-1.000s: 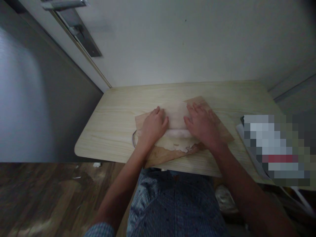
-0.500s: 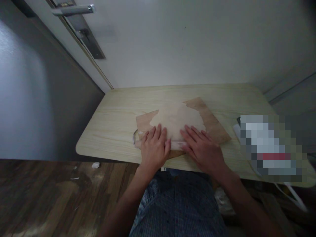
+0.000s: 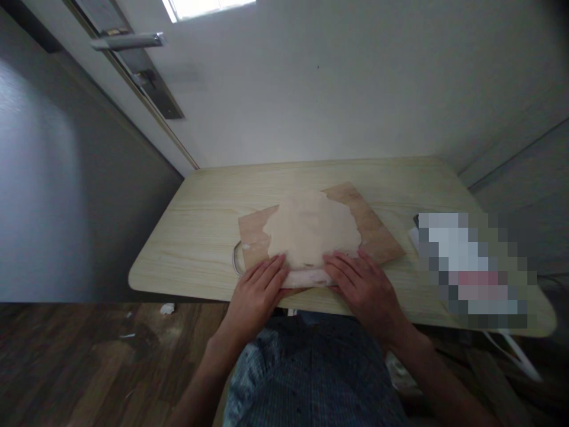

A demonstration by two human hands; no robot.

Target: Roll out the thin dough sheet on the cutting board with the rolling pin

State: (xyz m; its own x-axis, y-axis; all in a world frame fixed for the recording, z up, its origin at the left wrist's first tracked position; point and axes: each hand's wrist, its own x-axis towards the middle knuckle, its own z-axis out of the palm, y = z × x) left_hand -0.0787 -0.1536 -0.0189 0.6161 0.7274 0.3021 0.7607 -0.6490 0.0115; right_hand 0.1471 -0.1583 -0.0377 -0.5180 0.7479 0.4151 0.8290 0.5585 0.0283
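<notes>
A flat sheet of pale dough (image 3: 311,228) lies on a brown wooden board (image 3: 377,234) on a light wooden table (image 3: 200,237). At the dough's near edge sits a pale rolling pin (image 3: 306,277), mostly covered by my hands. My left hand (image 3: 258,293) rests flat on its left end with the fingers stretched out. My right hand (image 3: 362,287) lies flat on its right end, fingers spread forward. Both palms press down near the table's front edge.
A pixelated patch (image 3: 471,267) covers things at the table's right end. A white door with a metal handle (image 3: 128,41) stands at the back left. A white wall runs behind the table. Dark wooden floor (image 3: 89,362) shows below left.
Both hands have drawn back toward me from the middle of the dough to its near edge, taking the rolling pin with them. The dough now lies uncovered and spread flat.
</notes>
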